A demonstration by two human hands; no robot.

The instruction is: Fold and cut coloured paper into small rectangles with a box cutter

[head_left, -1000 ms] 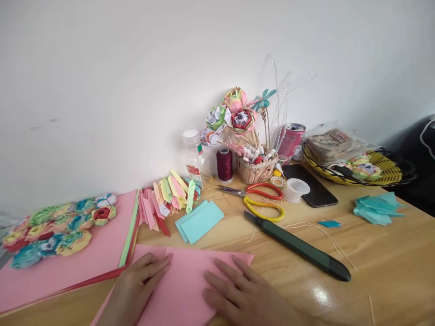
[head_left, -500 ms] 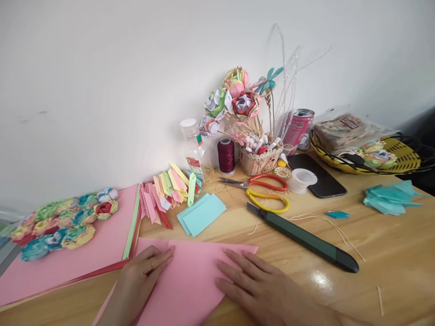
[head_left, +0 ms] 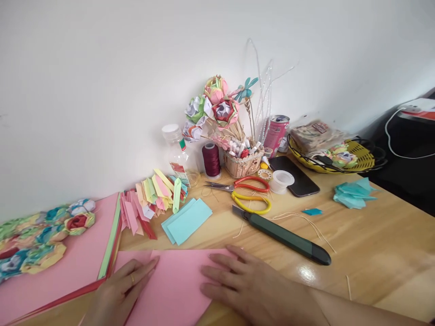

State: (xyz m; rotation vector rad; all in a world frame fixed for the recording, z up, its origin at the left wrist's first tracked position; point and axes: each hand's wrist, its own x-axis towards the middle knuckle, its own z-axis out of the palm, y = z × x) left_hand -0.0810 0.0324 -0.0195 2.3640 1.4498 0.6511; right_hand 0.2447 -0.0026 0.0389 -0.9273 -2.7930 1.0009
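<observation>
A pink sheet of paper (head_left: 178,283) lies on the table in front of me, with a fold edge running along its left part. My left hand (head_left: 117,290) is closed at that edge, thumb and forefinger pressed together on the pink paper; a ring is on one finger. Spread flat, my right hand (head_left: 243,283) rests on the sheet's right side, its fingers apart and covering most of the far right corner. Just beyond the sheet lie light blue paper rectangles (head_left: 192,219). A dark green utility knife (head_left: 282,235) is right of them.
Scissors (head_left: 253,192), a thread spool (head_left: 211,160), a clear bottle (head_left: 176,151), a phone (head_left: 299,179) and a basket of paper flowers (head_left: 243,163) stand or lie farther back. Folded strips (head_left: 156,192) and a paper stack with flowers (head_left: 86,244) are left. Teal paper (head_left: 355,194) is right.
The view has turned right, so everything sits farther left in it. My right hand has slid a little outward over the paper's far right corner. My left hand stays at the fold edge.
</observation>
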